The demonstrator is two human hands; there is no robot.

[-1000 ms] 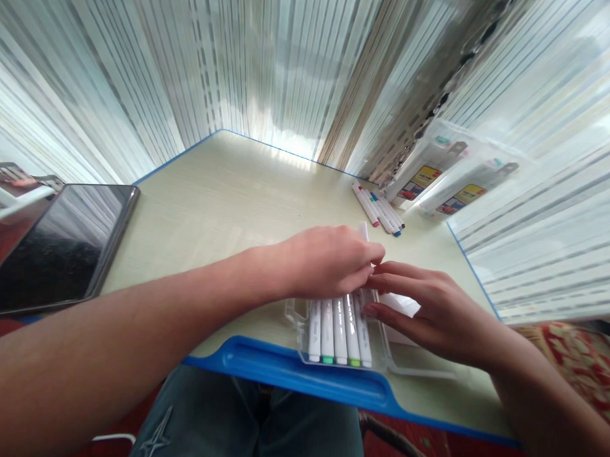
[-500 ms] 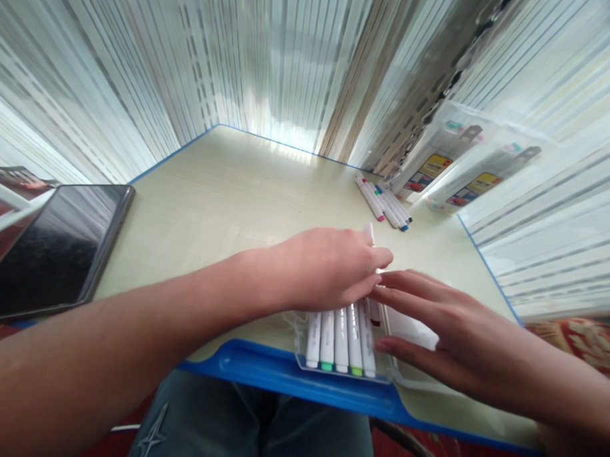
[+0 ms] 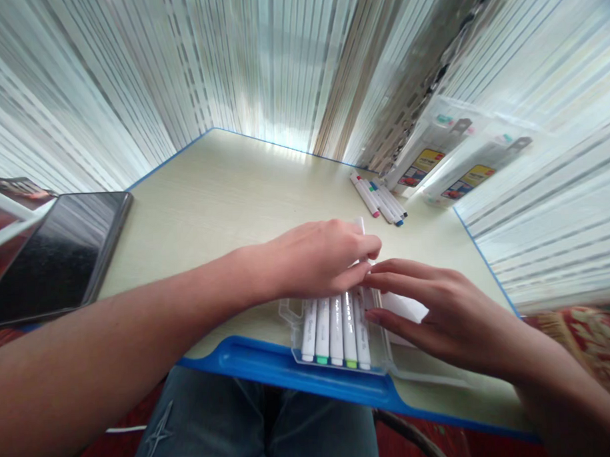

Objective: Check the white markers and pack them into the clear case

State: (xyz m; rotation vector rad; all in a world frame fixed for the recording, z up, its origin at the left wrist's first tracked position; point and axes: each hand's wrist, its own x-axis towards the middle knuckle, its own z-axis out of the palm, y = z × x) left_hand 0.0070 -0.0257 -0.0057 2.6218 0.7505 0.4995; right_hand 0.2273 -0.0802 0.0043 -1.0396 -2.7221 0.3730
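Observation:
A clear plastic case [image 3: 295,352] lies open at the table's front edge, with several white markers [image 3: 336,334] side by side in it. Some have green or lime ends. My left hand [image 3: 321,258] is closed above the far end of the row, and a white marker [image 3: 360,224] sticks up past its fingers. The lower part of that marker is hidden. From the right, my right hand [image 3: 432,297] reaches over the case's side with fingers stretched and thumb apart. Its fingertips meet the left fingers, while its thumb is by the rightmost marker. Part of the lid [image 3: 430,377] shows beneath it.
Several loose markers [image 3: 379,199] lie at the back right. Behind them stand two clear packages [image 3: 423,161] with yellow labels. A dark tablet [image 3: 55,250] lies on the left. A blue trough [image 3: 259,360] runs along the front edge, and striped curtains [image 3: 259,63] surround the table.
The view has shifted slightly. Both hands stay together over the case; my right thumb has moved closer to the rightmost marker, and a bit more of the markers shows.

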